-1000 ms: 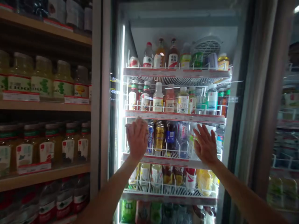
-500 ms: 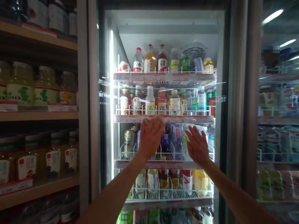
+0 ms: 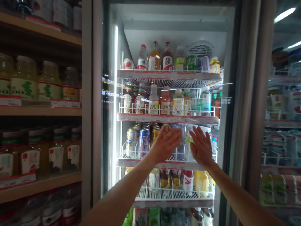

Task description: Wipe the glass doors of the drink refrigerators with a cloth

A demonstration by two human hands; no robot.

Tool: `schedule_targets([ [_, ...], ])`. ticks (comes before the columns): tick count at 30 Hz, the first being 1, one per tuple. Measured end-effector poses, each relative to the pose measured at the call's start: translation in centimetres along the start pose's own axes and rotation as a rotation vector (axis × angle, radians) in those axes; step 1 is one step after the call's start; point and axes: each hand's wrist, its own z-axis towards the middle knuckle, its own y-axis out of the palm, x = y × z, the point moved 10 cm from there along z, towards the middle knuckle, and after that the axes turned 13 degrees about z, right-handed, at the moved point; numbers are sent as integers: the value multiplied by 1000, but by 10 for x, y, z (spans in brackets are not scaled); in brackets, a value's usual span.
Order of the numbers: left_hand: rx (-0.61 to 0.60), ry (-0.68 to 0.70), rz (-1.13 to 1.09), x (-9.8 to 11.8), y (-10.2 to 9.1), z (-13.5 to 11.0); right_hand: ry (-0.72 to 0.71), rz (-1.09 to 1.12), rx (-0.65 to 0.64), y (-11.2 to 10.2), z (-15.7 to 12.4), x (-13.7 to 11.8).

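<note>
I face a lit drinks fridge (image 3: 169, 31) with a glass door. My right hand (image 3: 201, 146) is open, palm flat against the glass, fingers pointing up, in front of clear bottles on the third wire shelf (image 3: 131, 162). My left hand (image 3: 166, 141) is also open, fingers stretched to the right, just left of the right hand and nearly touching it. It covers the dark bottles on that shelf. Several cans (image 3: 144, 142) stand uncovered to its left. Both hands hold nothing.
Wooden shelves (image 3: 39, 110) at the left carry rows of yellow juice bottles (image 3: 47, 84). The fridge's grey frame (image 3: 249, 110) stands at the right, with a second glass-fronted fridge (image 3: 282, 125) beyond it. Bottles fill the upper and lower fridge shelves.
My left hand has slid to the right across the glass, from in front of the cans to beside my right hand. The right hand has stayed at about the same spot.
</note>
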Motion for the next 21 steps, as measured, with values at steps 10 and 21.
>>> schedule_targets([
  [10, 28, -820, 90, -173, -12, -29, 24, -2, 8, -1, -1, 2],
  [21, -113, -549, 37, -165, 3, -15, 48, -9, -26, 0, -2, 6],
])
